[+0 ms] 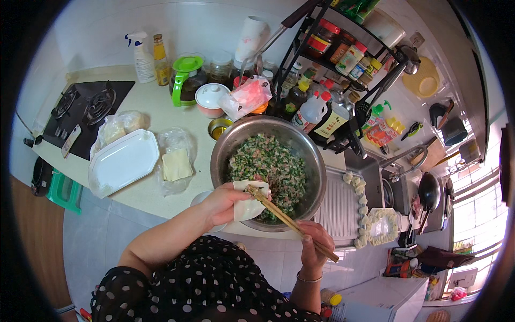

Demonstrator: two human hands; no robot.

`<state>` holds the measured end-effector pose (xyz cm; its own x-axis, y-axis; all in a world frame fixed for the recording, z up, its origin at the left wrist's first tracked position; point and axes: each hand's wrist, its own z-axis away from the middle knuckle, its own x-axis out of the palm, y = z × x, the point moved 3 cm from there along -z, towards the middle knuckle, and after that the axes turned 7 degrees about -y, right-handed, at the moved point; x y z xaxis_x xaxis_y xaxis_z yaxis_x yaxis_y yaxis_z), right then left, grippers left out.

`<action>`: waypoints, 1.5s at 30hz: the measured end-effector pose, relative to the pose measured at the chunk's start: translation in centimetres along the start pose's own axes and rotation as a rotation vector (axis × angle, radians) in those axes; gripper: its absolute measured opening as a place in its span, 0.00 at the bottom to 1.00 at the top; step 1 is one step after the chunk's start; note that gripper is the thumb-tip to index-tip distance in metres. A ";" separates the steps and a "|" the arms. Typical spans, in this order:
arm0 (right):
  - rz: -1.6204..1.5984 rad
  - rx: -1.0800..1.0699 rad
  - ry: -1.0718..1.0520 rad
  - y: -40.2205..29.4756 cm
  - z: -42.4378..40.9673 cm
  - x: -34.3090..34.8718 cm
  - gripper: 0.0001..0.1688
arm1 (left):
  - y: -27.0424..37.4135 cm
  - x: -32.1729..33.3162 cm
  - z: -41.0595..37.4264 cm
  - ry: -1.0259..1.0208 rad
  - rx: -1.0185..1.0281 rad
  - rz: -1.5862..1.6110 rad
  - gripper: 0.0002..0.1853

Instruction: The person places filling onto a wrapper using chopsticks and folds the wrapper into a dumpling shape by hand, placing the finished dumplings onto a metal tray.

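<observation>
My left hand holds a thin dough wrapper at the near left rim of a large steel bowl. Green and pink minced filling lies in the bowl. In my right hand is a pair of wooden chopsticks, whose tips touch the upper part of the wrapper; a little filling seems to be at the tips. A stack of square wrappers rests on a clear plastic bag to the left. Partly hidden behind my left forearm is a white dish.
A white tray and bagged food lie at the left beside the gas hob. A small metal bowl holds yellow liquid. Folded dumplings line the ribbed drainboard. A black rack with bottles stands behind.
</observation>
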<state>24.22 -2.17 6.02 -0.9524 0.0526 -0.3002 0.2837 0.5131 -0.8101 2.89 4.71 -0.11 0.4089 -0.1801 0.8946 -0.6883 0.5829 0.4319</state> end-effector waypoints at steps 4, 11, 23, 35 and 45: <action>-0.050 -0.003 -0.044 0.6 0.0 0.0 0.08 | 0.3 0.2 0.4 0.018 -0.038 -0.070 0.24; 0.190 0.068 0.090 0.7 0.0 -1.2 0.09 | 0.1 -0.6 0.5 0.047 -0.030 -0.008 0.23; 0.022 -0.072 -0.051 -0.3 0.2 0.4 0.06 | -0.1 -0.2 0.1 0.018 -0.019 -0.047 0.24; 0.315 0.225 0.054 3.5 0.2 -1.9 0.06 | -0.1 0.1 -0.1 -0.005 -0.051 0.015 0.25; 0.157 0.057 0.174 -0.5 -1.6 -1.3 0.06 | -0.5 -0.5 -0.2 0.024 -0.033 0.022 0.23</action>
<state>25.11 -1.14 7.61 -0.8995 0.2774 -0.3375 0.4311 0.4380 -0.7889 3.14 4.63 -0.78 0.4083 -0.1482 0.9007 -0.6773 0.6124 0.4078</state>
